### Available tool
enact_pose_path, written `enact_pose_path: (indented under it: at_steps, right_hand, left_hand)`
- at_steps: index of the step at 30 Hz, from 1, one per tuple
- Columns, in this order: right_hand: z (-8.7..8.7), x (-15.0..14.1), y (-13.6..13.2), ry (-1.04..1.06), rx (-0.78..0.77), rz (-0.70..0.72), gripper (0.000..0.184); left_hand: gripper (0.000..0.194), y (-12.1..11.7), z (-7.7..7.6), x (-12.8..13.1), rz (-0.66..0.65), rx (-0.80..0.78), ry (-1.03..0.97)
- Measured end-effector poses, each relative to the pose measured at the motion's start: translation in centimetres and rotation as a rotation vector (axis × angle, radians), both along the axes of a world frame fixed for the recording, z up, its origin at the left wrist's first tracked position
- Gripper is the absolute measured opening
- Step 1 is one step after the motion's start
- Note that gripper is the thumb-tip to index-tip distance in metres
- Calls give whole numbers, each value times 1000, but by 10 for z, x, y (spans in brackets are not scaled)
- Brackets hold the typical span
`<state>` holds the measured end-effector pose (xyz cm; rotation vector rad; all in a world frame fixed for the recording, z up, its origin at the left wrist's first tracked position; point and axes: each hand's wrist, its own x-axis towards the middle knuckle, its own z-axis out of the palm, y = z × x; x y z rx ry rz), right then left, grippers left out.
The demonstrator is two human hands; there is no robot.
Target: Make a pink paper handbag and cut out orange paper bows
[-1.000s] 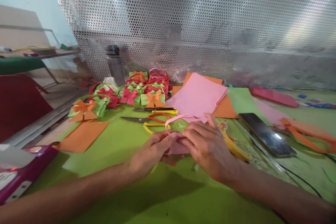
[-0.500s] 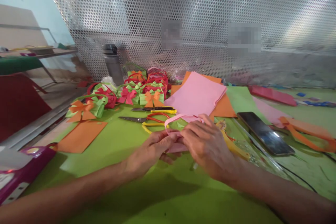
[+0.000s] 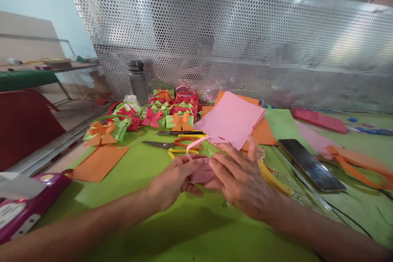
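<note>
A small pink paper bag (image 3: 201, 175) with a thin looped strip handle is held low over the green tabletop. My left hand (image 3: 172, 180) grips its left side between thumb and fingers. On the right side, my right hand (image 3: 242, 178) holds the bag's edge with thumb and index finger, while its other fingers fan upward. Part of the bag is hidden by my fingers. Just beyond the hands lie scissors (image 3: 187, 143) with red and yellow handles. A yellow and black utility knife (image 3: 190, 133) rests behind the scissors.
Finished paper bags with bows (image 3: 181, 120) cluster at the back left near a grey bottle (image 3: 138, 84). Pink sheets (image 3: 231, 116) lie behind my hands. At right are a phone (image 3: 310, 163) and a yellow-handled tool (image 3: 274, 180); a purple device (image 3: 46, 196) sits left.
The view has tilted up a little. My right hand's fingers have spread and lifted from their curled position, uncovering more of the pink bag. My left hand keeps its grip.
</note>
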<state>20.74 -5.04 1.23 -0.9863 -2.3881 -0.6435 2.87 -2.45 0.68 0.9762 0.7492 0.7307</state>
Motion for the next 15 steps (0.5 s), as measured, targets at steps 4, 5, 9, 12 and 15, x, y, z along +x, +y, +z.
enact_pose_path:
  at_steps: [4, 5, 9, 12, 15]
  right_hand:
    - [-4, 4, 2, -41, 47, 8, 45]
    - [-3, 4, 2, -50, 45, 11, 50]
    - [-2, 3, 3, -124, 51, -8, 49]
    - [-3, 2, 2, -128, 81, -63, 40]
    - [-5, 1, 1, -78, 64, -96, 38]
  left_hand:
    - [25, 5, 5, -5, -44, -23, -34]
    - [26, 6, 6, -7, -56, -29, -36]
    - [34, 12, 8, -14, -73, -39, -11]
    - [38, 13, 7, -20, -93, -38, 6]
    - [40, 12, 7, -22, -92, -22, 27]
